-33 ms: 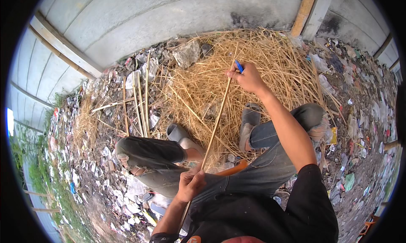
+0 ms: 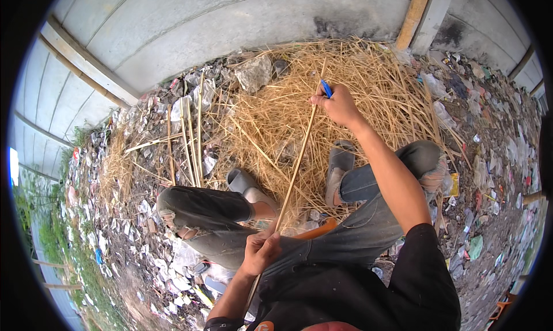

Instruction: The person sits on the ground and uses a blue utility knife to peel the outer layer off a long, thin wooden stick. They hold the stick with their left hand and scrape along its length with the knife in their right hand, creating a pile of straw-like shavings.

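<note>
A long, thin bamboo strip (image 2: 299,158) slants from beyond my right hand down between my knees, and its lower end runs past my left forearm. Near its lower part, my left hand (image 2: 262,253) is closed around it, thumb on top. Toward the far end, my right hand (image 2: 340,105) is closed on a small blue-handled tool (image 2: 326,89), held against the strip. The working end of that tool is hidden by the fingers. Under the strip lies a heap of straw-coloured shavings (image 2: 363,78).
Several split bamboo strips (image 2: 193,141) lie left of the heap. A rock (image 2: 254,73) sits near the grey panel wall (image 2: 259,20). My grey shoes (image 2: 242,180) rest at the heap's near edge. Scattered litter (image 2: 121,216) covers the ground, and something orange (image 2: 317,228) shows beneath my legs.
</note>
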